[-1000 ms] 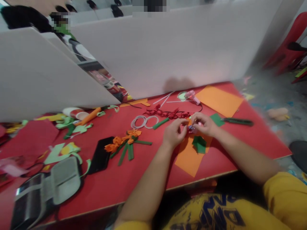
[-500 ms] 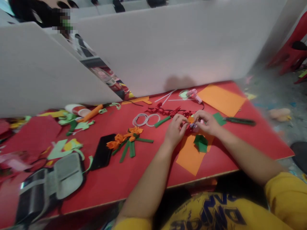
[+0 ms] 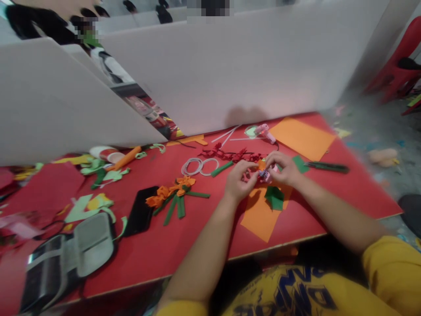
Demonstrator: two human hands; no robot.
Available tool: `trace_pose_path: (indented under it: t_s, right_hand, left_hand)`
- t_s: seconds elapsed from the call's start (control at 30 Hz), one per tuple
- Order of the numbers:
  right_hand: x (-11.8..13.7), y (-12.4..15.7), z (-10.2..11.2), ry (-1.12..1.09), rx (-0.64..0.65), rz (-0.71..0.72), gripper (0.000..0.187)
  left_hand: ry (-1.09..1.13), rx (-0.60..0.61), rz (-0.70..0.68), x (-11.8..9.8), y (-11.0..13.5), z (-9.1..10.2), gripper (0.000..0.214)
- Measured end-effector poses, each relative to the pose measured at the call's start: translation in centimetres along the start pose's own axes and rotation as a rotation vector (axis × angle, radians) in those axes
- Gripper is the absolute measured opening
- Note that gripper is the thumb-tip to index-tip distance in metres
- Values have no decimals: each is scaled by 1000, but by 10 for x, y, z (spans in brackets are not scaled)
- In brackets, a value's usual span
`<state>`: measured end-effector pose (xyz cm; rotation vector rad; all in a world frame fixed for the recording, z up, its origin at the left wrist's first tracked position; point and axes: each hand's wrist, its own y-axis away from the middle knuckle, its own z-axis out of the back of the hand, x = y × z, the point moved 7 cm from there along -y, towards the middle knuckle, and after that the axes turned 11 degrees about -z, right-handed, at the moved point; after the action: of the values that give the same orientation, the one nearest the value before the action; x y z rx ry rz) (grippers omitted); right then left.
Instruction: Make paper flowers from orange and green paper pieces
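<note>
I take the green paper piece [image 3: 274,198] as my landmark: it lies on an orange sheet [image 3: 258,221] on the red table [image 3: 141,256]. Just beyond it, my distant view gives me 2 bare hands meeting at a small multicoloured piece [image 3: 264,174], orange on top, with purple and pink lower down. The left hand [image 3: 241,180], beyond and left of the green paper piece, has thumb and forefinger pinched on the left side of that small item. The right hand [image 3: 284,169], beyond and right of the landmark, has thumb and fingertips closed on the other side; blur hides the exact contact from me.

Farther beyond the green paper piece I make out a string of red paper flowers [image 3: 241,154], then a pink glue gun [image 3: 267,133]. Beyond and right of the landmark lies a knife [image 3: 327,166], its end at a small green sheet [image 3: 300,163]. To the landmark's left I count 1 green tube [image 3: 222,169], 1 bunch of orange flowers [image 3: 177,188], 1 black phone [image 3: 141,210] and, farther out, 1 open case [image 3: 94,245].
</note>
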<state>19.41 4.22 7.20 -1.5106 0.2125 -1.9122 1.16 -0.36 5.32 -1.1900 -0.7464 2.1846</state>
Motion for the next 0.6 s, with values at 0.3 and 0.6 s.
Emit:
trace_pose_path:
  t_s: [0.3, 0.6]
  right_hand:
    - [7, 2, -1, 52, -30, 27, 14]
    - [8, 6, -1, 63, -11, 14, 9]
  left_hand:
    - [36, -26, 44, 3, -1, -2, 15]
    - [322, -134, 270, 29, 8, -15, 19]
